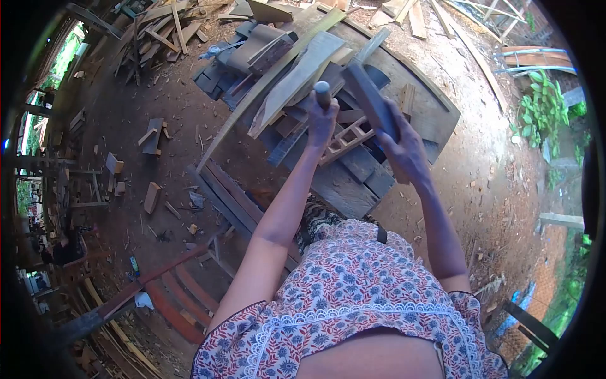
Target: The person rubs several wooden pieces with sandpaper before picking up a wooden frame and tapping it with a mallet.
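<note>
My left hand [320, 125] is closed round an upright tool handle [322, 91] with a pale rounded end. It looks like a chisel, but its blade is hidden below the fist. Just beneath and to the right lies a piece of wood with rectangular slots [347, 139], on the stacked boards. My right hand [404, 146] grips a long dark wooden block [368, 95], tilted and raised beside the left hand. The block's far end is close to the chisel handle; the two appear apart. Grey boards [344, 189] lie under both hands.
A worktable [435, 129] carries long planks [303, 69] and stacked offcuts. Scrap wood [167, 35] is heaped at the back left. A small wooden stool-like piece [152, 138] and loose blocks lie on the dirt floor. A reddish slatted wooden frame [177, 297] stands at lower left; leafy plants [540, 114] grow at right.
</note>
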`<state>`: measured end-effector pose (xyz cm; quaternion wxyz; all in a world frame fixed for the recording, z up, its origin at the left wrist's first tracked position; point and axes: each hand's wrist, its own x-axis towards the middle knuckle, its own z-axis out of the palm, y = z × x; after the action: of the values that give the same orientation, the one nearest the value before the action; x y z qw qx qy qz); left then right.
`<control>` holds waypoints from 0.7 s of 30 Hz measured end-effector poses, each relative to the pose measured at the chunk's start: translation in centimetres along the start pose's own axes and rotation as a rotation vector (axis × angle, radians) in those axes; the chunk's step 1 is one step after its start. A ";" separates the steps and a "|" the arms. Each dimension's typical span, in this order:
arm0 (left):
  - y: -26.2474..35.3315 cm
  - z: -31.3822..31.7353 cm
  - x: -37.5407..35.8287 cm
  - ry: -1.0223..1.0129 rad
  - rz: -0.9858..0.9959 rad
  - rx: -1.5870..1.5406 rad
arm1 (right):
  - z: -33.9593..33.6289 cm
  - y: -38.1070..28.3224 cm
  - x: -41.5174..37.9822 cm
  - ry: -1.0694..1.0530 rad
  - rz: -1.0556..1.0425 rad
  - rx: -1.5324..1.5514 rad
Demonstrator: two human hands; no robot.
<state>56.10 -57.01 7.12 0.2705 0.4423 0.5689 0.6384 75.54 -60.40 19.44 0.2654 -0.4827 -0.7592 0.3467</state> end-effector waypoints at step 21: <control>-1.7 -1.0 -5.2 0.280 -0.092 0.125 | -1.7 -6.2 1.0 0.156 -0.391 -0.110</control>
<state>57.35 -61.60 4.21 0.1894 0.3386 0.6591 0.6442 72.99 -60.83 25.46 0.3589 -0.3654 -0.8332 0.2084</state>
